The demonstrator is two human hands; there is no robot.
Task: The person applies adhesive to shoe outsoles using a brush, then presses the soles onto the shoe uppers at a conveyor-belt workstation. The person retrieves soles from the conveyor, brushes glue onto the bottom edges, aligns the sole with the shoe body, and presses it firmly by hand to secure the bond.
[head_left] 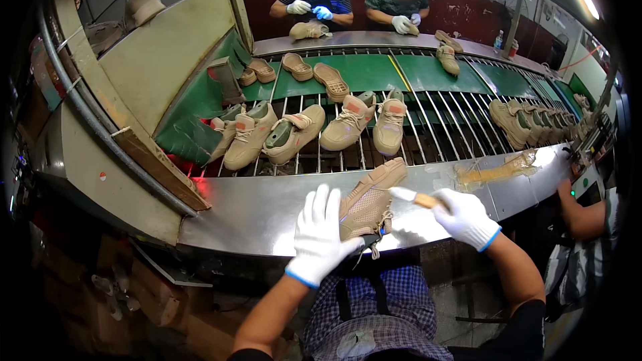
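A tan mesh shoe with laces lies tilted on the metal ledge in front of me, its dark green opening toward my body. My left hand, in a white knitted glove, is beside the shoe's left edge with fingers stretched out. The thumb reaches toward the shoe's opening; whether it presses on the shoe I cannot tell. My right hand, gloved the same way, is closed around the wooden handle of a brush. The brush's pale tip is blurred and points at the right side of the shoe.
Beyond the steel ledge, several tan shoes stand on a roller conveyor. Loose soles lie on the green belt. More shoes line up at right. Two people work across; another person's arm is at far right.
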